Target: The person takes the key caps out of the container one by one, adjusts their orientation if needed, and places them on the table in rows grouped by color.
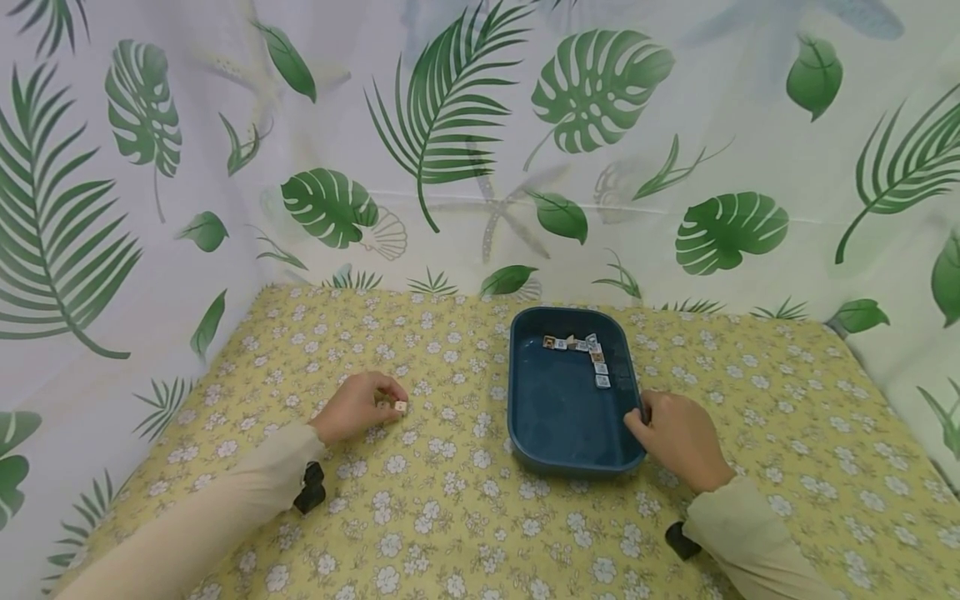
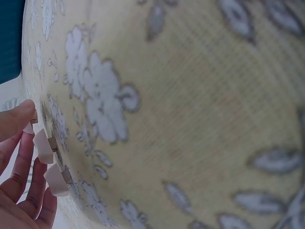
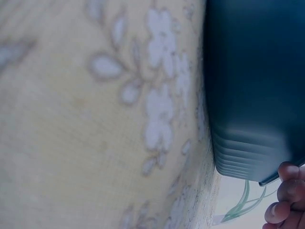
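On the left of the table, my left hand [image 1: 363, 406] pinches a small white tile [image 2: 28, 128] between thumb and finger. Two more small white tiles, one nearer [image 2: 44, 147] and one lower [image 2: 56, 181], lie beside the curled fingers in the left wrist view. A dark blue rectangular tray [image 1: 558, 425] stands right of centre. My right hand [image 1: 678, 433] grips its right rim, thumb on the inner side. Inside the tray, several small picture tiles [image 1: 597, 357] form a bent line, across the back and down the right side.
A yellow flowered cloth [image 1: 450, 517] covers the table. Behind and at the sides hangs a white curtain [image 1: 465, 258] printed with green leaves. Each wrist wears a black strap device, one on the left [image 1: 309, 490] and one on the right [image 1: 681, 542].
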`<state>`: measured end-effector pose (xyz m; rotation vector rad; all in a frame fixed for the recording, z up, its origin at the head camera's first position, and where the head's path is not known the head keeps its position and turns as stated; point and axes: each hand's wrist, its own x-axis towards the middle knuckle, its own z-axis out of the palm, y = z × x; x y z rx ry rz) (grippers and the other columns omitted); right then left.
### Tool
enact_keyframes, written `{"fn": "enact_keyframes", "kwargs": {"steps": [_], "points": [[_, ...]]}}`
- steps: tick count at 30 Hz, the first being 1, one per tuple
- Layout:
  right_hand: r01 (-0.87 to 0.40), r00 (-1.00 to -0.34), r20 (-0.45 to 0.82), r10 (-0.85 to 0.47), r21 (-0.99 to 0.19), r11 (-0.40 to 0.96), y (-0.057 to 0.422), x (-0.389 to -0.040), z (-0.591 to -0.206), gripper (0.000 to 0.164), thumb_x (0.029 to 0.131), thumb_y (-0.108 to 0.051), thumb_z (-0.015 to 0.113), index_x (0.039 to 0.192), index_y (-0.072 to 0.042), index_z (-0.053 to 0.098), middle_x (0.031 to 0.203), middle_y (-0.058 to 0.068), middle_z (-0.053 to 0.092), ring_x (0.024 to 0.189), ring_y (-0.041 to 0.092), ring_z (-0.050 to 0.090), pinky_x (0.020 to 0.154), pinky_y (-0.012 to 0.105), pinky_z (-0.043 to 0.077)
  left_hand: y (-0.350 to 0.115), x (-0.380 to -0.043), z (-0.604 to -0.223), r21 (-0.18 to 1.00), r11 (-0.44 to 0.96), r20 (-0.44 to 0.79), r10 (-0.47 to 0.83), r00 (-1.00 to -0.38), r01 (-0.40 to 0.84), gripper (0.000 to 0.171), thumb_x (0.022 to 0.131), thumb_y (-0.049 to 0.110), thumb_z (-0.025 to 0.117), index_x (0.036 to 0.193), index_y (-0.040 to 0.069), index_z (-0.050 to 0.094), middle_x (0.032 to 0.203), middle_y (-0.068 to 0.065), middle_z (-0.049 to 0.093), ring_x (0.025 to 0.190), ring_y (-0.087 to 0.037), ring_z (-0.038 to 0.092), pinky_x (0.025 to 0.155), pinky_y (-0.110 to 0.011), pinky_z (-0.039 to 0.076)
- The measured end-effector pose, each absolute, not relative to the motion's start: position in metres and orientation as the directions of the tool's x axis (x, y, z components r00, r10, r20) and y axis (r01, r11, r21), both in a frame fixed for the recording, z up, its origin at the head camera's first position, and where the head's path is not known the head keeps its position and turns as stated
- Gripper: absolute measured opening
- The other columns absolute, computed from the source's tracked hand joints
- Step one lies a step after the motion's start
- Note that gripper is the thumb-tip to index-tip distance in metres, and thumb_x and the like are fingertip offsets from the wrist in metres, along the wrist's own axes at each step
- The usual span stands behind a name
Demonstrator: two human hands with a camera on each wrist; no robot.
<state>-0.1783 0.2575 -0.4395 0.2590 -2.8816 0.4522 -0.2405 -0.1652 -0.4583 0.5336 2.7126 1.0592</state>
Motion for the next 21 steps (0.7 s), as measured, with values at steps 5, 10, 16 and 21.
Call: {"fn": "enact_keyframes", "kwargs": {"steps": [5,10,16,21], "points": [[-0.208,-0.960,0.241,-0.142,-0.280,0.937,0.2576,-0.1782,-0.4396,0.032,0.087,-0.012,0.052,0.057,-0.013,0.041,0.047,-0.001,0.033,0.041,0.012,0.028,0.044,0.024,0.022,-0.1662,-0.2423,-0.4609,0.674,0.683,-0.029,0.404,-0.914,0.281,0.012,0.081,0.013,0.073,0.093,0.017,0.069,0.098,-0.002,0.066,0.088,-0.017,0.062,0.072,-0.033,0.052],[-0.210,-0.960,0.241,-0.145,-0.274,0.938,0.2578,-0.1780,-0.4398,0.032,0.087,-0.013,0.052,0.057,-0.013,0.040,0.047,-0.001,0.032,0.041,0.011,0.028,0.044,0.024,0.022,-0.1671,-0.2435,-0.4632,0.661,0.694,-0.032,0.405,-0.914,0.284,0.012,0.081,0.014,0.073,0.092,0.016,0.068,0.094,0.000,0.065,0.085,-0.014,0.061,0.073,-0.031,0.050],[-0.203,-0.961,0.238,-0.138,-0.274,0.940,0.2568,-0.1777,-0.4384,0.032,0.086,-0.012,0.051,0.056,-0.013,0.040,0.047,-0.002,0.032,0.041,0.011,0.028,0.044,0.024,0.021,-0.1680,-0.2445,-0.4642,0.673,0.685,-0.043,0.413,-0.909,0.279,0.013,0.080,0.013,0.074,0.091,0.015,0.067,0.089,0.001,0.064,0.077,-0.011,0.056,0.068,-0.028,0.047],[-0.201,-0.960,0.243,-0.135,-0.268,0.942,0.2563,-0.1774,-0.4382,0.033,0.086,-0.012,0.052,0.056,-0.013,0.039,0.047,-0.002,0.032,0.041,0.011,0.027,0.044,0.024,0.021,-0.1677,-0.2444,-0.4632,0.677,0.678,-0.045,0.427,-0.903,0.286,0.015,0.079,0.011,0.075,0.091,0.014,0.066,0.087,0.000,0.063,0.077,-0.010,0.056,0.067,-0.028,0.046]]}}
